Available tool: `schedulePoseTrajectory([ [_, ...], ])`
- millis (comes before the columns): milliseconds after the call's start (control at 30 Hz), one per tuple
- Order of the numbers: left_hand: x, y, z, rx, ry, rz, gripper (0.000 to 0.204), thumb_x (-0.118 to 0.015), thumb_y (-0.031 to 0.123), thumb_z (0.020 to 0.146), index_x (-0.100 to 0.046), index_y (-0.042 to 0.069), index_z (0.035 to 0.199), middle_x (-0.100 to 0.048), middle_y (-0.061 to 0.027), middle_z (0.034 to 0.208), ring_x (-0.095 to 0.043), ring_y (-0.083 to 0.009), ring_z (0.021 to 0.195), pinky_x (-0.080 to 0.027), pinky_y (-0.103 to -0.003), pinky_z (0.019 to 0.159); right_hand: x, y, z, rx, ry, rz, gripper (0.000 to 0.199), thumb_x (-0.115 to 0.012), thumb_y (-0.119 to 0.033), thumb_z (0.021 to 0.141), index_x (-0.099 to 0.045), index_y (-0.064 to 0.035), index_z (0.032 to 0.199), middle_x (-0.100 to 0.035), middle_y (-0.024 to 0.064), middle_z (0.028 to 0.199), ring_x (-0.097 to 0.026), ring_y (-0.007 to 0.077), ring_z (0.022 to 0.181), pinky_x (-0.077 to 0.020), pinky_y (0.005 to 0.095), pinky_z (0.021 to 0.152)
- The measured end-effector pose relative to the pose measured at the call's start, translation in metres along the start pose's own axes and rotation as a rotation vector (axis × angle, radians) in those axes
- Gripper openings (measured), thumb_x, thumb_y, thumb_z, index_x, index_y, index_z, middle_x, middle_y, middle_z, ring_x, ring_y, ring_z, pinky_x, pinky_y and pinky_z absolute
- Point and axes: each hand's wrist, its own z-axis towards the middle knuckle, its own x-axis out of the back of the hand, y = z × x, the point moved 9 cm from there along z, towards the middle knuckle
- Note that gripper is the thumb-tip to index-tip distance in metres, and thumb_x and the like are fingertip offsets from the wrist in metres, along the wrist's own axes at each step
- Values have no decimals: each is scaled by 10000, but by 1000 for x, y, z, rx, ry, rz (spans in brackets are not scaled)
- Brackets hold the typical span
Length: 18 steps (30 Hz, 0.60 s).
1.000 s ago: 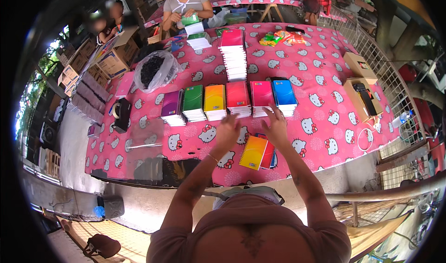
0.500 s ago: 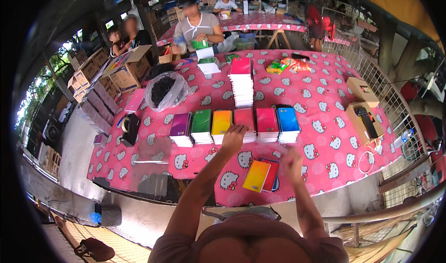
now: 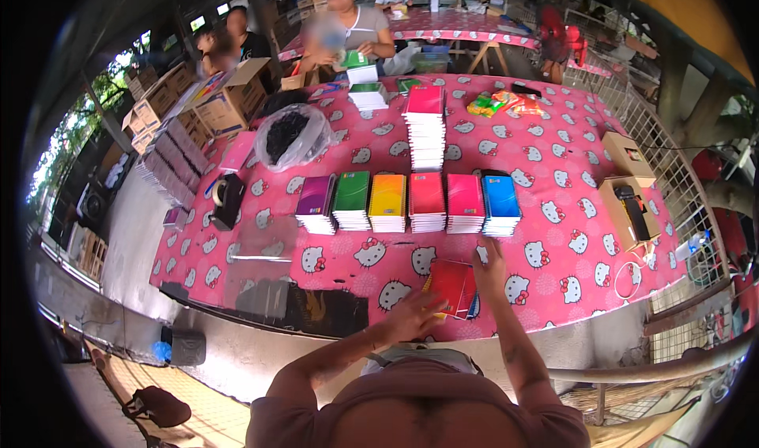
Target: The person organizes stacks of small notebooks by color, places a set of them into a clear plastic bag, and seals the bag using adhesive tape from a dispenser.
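Observation:
Six short stacks of spiral notebooks stand in a row: the purple stack [image 3: 316,199], green stack [image 3: 351,195], yellow stack [image 3: 388,196], red stack [image 3: 427,192], pink stack [image 3: 465,196] and blue stack [image 3: 500,197]. Nearer me, a red notebook [image 3: 454,283] lies on a small fanned pile, with yellow and blue edges showing beneath. My left hand [image 3: 413,315] is closed on its lower left edge. Close to the pile's upper right corner, below the blue stack, my right hand [image 3: 489,260] has its fingers stretched out, apparently with nothing in them.
Behind the row rises a tall stack of pink-covered notebooks [image 3: 426,124]. A plastic bag of black pieces [image 3: 292,136] and a black tape dispenser [image 3: 227,201] sit left. Cardboard trays [image 3: 628,211] line the right. Across the table, a person [image 3: 360,37] handles green notebooks.
My left hand has come from the red stack down to the pile, where a red notebook now covers the yellow one. My right hand has moved slightly up and left.

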Motion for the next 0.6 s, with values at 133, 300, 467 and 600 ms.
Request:
schedulePoseTrajectory([
  [133, 69, -105, 45, 216, 238, 185, 476, -664, 144, 875, -543, -22, 1305, -594, -219, 1237, -564, -410, 1123, -470, -496, 955, -48, -57, 46, 205, -103, -16, 422, -686, -121, 869, -609, -80, 1282, -533, 191, 1340, -567, 375, 1187, -475, 449, 984],
  [300, 115, -239, 11, 465, 161, 512, 595, -662, 122, 873, -464, 31, 1427, -486, -181, 1469, -442, -350, 1378, -362, -515, 1125, -134, -115, 47, 382, -242, 19, 529, -732, -137, 822, -581, -75, 1326, -513, 185, 1381, -550, 363, 1212, -459, 456, 1000],
  [467, 102, -262, 15, 468, 24, 392, 571, -651, 95, 877, -489, 93, 1425, -570, -148, 1403, -517, -347, 1322, -443, -479, 1074, -204, -123, 55, 679, -301, -371, 597, -774, -153, 752, -585, -80, 1314, -545, 148, 1318, -562, 331, 1177, -447, 443, 989],
  [600, 144, -232, 48, 631, 200, 371, 481, -651, 53, 883, -572, 124, 1351, -706, -219, 975, -695, -411, 793, -566, -490, 662, -188, -105, 79, 670, -246, -421, 433, -761, -116, 744, -667, -94, 1165, -607, 79, 1056, -617, 285, 982, -471, 427, 904],
])
